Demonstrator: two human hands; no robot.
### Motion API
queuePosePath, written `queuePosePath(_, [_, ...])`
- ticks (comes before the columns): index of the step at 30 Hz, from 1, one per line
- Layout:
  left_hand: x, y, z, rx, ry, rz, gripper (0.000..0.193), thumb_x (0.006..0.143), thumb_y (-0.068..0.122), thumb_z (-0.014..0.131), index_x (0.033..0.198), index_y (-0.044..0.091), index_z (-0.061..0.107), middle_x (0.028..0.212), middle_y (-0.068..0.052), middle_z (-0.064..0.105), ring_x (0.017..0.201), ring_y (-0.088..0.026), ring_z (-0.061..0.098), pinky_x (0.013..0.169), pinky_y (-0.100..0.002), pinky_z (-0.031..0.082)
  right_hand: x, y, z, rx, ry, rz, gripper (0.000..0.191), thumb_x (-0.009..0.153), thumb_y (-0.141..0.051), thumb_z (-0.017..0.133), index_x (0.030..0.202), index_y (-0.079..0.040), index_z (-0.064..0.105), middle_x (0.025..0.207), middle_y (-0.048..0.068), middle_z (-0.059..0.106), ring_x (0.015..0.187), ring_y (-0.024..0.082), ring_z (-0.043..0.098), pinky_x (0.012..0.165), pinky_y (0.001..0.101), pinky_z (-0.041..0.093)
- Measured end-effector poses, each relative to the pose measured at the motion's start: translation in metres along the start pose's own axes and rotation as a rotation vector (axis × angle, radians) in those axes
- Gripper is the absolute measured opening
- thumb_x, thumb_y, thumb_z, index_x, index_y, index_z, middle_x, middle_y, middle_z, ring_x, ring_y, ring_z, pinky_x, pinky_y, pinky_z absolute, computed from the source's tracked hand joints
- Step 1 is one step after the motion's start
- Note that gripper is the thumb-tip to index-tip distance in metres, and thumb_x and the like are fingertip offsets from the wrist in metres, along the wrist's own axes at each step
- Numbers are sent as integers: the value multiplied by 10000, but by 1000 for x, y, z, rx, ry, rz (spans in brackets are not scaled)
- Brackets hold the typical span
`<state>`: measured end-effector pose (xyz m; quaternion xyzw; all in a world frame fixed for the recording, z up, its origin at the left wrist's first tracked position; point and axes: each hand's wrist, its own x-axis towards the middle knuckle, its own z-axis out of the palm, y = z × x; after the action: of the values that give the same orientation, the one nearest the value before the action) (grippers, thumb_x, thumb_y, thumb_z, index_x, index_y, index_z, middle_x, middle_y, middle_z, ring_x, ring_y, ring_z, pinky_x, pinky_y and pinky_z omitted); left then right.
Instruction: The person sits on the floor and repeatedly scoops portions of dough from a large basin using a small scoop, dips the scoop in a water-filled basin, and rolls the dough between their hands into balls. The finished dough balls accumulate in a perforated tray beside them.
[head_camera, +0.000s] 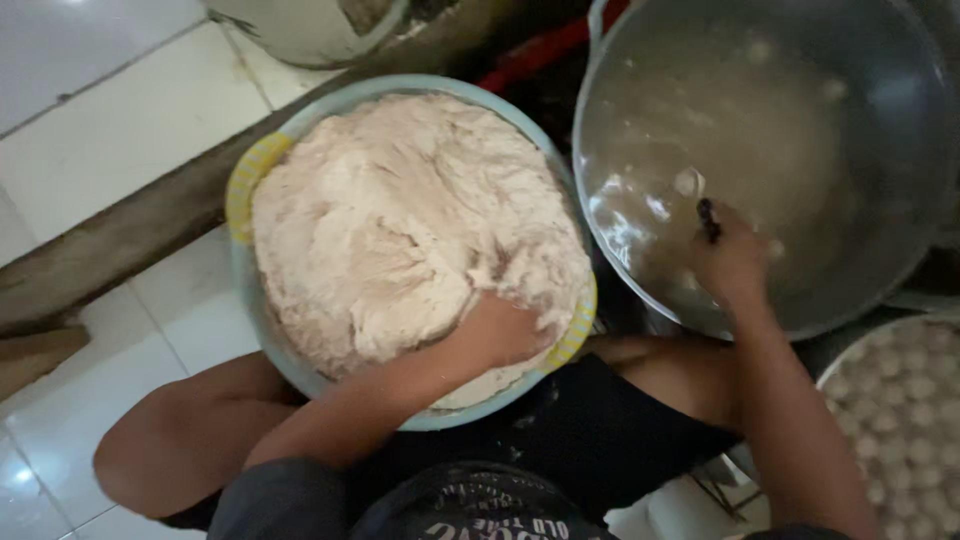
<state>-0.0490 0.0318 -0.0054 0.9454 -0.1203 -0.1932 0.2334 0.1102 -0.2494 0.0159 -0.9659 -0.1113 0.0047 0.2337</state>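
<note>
White floor tiles (120, 120) lie beyond the basin (262, 165), with a wooden beam (110, 240) running between them. The person sits low, with the basin at the knees. It is full of pale, sticky paste (400, 220), heaped above the rim.

The left hand (497, 330) lies at the near edge of the basin, on the side toward the pot. Its fingers are curled and pushed into the paste, so I judge it is gathering a handful. The right hand (728, 258) is over the pot (760, 150), which stands just beside the basin. It is closed on a dark-handled spoon (706, 218), and a small pale lump (688, 182) sits at the tip of it, above the cloudy water.

To do this well, I think the left hand should squeeze only a small amount, so each ball comes out the same. The spoon should go low to the water before the lump leaves it, otherwise hot water may splash on the hand. Wetting the spoon probably helps the paste to slide off.

On the far side of the pot from the basin, a tray (900, 420) carries many finished pale balls.
</note>
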Motion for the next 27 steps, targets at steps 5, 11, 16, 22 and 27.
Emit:
queuePosePath(5, [1,-27,-24,65,64,-335,701,903,695,482,1281,131,653,999,-195,747,989,-393,694,846,-578,497,8,4,-9,-169,-77,167,476,931,-218,685,1385,-74,678,1104,287,696,1011,488,662,851,536,517])
queuePosePath(11, [8,-24,-56,-13,225,-406,723,887,680,554,1253,67,670,897,-196,757,851,-371,734,744,-494,565,-5,6,-30,-39,-13,176,495,939,-251,699,1382,-33,669,1115,269,709,1014,427,689,867,487,531])
queuePosePath(16, [18,-12,-50,-168,229,-326,742,851,699,623,1125,12,692,907,-205,747,854,-371,732,774,-459,582,-27,2,-24,-6,-3,215,497,936,-182,702,1405,-24,643,1076,210,701,922,316,697,801,440,541])
queuePosePath(22, [47,0,-14,-313,459,-107,425,970,493,598,1034,105,757,1009,-181,763,875,-390,719,817,-495,569,-69,-28,-15,455,-218,284,269,1053,-193,638,1253,-14,622,927,78,643,785,114,590,703,311,512])
queuePosePath(27, [56,2,4,-459,547,-267,600,823,488,768,1123,-26,690,817,-281,711,757,-423,714,692,-472,594,-84,-64,-32,887,-576,487,270,1068,-171,573,1274,3,591,859,21,640,700,102,559,608,269,481])
